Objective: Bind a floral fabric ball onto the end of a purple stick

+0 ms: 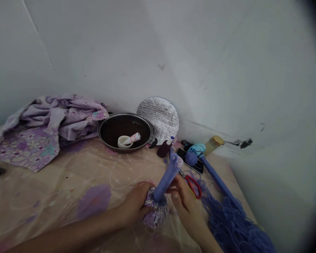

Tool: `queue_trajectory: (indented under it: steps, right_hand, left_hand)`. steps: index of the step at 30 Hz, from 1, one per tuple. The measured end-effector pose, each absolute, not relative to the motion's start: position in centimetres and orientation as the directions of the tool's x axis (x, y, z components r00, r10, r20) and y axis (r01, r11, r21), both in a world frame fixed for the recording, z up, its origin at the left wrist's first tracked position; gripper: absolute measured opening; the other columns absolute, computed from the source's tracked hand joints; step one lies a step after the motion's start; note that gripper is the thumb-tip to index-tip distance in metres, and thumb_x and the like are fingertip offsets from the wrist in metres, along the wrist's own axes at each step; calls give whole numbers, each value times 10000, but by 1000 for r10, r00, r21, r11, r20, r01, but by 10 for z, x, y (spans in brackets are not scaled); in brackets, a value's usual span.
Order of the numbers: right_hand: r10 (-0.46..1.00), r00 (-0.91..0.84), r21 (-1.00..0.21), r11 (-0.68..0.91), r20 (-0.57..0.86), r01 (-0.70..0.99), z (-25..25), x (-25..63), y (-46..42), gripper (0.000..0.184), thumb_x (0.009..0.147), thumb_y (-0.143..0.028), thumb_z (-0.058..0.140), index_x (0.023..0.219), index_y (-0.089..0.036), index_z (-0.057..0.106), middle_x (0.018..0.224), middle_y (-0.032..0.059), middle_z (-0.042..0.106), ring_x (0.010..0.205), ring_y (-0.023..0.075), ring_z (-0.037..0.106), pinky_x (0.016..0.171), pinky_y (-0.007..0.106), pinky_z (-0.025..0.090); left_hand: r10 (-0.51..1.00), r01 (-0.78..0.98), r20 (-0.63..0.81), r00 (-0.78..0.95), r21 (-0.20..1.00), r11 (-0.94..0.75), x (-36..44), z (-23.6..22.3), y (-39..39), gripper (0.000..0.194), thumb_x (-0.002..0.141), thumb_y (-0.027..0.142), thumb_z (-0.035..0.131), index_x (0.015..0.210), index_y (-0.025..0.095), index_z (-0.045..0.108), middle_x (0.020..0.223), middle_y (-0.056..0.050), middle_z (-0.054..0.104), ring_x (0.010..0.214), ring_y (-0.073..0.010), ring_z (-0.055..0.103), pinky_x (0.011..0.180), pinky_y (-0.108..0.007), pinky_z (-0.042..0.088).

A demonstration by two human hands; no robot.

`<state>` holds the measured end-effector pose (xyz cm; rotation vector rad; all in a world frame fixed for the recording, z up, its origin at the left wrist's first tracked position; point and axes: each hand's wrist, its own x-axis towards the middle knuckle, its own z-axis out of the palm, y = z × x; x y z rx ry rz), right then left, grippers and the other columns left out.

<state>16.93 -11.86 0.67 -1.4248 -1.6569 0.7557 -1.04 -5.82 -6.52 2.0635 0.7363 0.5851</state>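
Note:
My left hand (134, 203) is closed around a round bundle of floral purple cloth (156, 212) lying on the table. A purple stick wrapped in yarn (166, 178) rises from the bundle and tilts up to the right. My right hand (187, 203) pinches the base of that stick, thumb against it. Red-handled scissors (193, 185) lie just right of my right hand. A heap of blue-purple yarn (234, 225) with a second wrapped stick (218, 181) spreads at the lower right.
A dark metal bowl (125, 130) holding a white cup and a tube sits at the back, a silver round disc (159, 117) behind it against the wall. Crumpled floral fabric (49, 124) lies at the back left. A phone, yarn ball (191, 158), bottle (213, 143) crowd the right.

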Motion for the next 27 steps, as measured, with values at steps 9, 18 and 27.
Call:
queue_trajectory:
  steps: [9,18,27]
  right_hand:
    - [993,-113,-801,81,17,594,-33,179,-129,286,731,-150,654,1004,-191,580,882,36,529,717,176,533,613,266,426]
    - [987,-13,-881,148,160,449,-48,168,-116,37,794,-206,551,809,-185,577,734,-1,514,665,154,492,575,234,357]
    - [973,-60,-853,224,222,472,-48,170,-121,158,840,-199,523,964,-215,620,861,29,614,811,174,578,704,255,446]
  left_hand:
    - [673,295,125,729,829,-475,-10,-64,-57,445,760,338,606,1157,202,460,1184,-105,548,1109,-263,489,964,-406,365]
    - [696,300,148,703,825,-478,-3,-55,-58,855,560,562,729,1254,180,406,1233,-130,526,1123,-304,487,990,-442,361]
    - [829,382,62,556,866,-322,9,-58,-66,720,493,463,796,1111,196,541,1102,-94,603,1031,-295,545,916,-435,410]
